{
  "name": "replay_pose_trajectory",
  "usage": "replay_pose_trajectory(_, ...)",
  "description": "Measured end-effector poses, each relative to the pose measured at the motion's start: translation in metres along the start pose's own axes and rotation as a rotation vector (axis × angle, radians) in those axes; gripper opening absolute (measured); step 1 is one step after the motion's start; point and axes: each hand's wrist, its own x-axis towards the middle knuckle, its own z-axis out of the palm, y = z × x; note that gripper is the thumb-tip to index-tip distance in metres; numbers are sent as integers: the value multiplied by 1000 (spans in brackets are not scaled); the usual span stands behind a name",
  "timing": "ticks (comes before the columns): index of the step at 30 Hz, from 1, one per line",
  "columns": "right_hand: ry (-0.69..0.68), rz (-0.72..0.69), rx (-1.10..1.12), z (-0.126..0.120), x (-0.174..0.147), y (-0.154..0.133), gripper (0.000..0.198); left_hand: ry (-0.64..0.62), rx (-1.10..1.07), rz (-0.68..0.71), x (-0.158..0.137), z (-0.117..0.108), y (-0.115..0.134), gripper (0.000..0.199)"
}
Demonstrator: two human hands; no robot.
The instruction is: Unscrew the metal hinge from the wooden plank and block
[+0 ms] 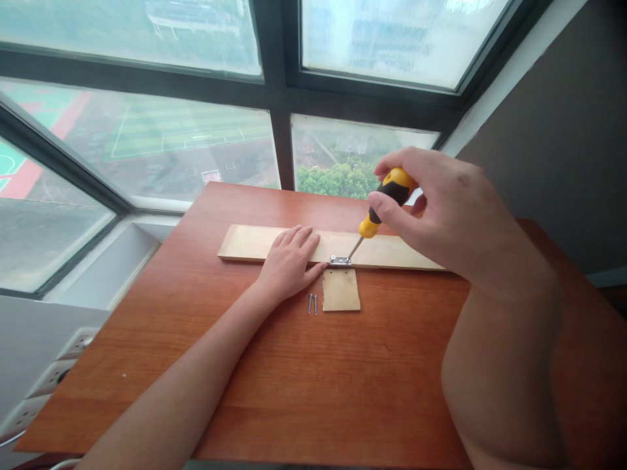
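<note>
My right hand (441, 202) is closed round the yellow and black handle of a screwdriver (386, 199). The screwdriver leans, its tip down at the right side of a small metal hinge (340, 261). That hinge lies at the near edge of a long pale wooden board (245, 243). Fingers stretched out, my left hand (292, 261) lies flat on the board, its thumb beside the hinge. Just below the hinge is a small square wooden piece (341, 291) with two holes near its top edge. Two screws (312, 304) lie to the left of this piece.
Everything rests on a reddish-brown wooden table (323, 391). Windows with dark frames (281, 98) rise behind it, and a grey wall (553, 143) stands to the right. Power sockets (49, 378) sit low along the table's left edge.
</note>
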Motion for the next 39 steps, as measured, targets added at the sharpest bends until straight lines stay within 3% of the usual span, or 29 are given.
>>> replay_pose_trajectory(4,65,20,-49,3,1,2,20,-5,3,3,0,0,0,50)
replay_pose_trajectory(10,14,-21,11,1,0,1,22,-4,9,0,0,0,1,50)
replay_pose_trajectory(17,38,89,-57,3,0,4,23,-9,14,1,1,0,0,51)
replay_pose_trajectory(20,39,36,-25,2,0,4,16,-10,20,2,0,0,0,51)
replay_pose_trajectory(25,18,-87,68,0,-1,1,33,-7,21,5,0,0,0,52)
replay_pose_trajectory(28,40,-30,25,3,1,1,20,-5,20,5,0,0,0,52)
replay_pose_trajectory(33,90,111,-83,6,2,3,22,-2,9,-2,0,1,0,51)
replay_pose_trajectory(39,48,-23,70,4,2,1,29,6,-15,-21,0,1,0,50)
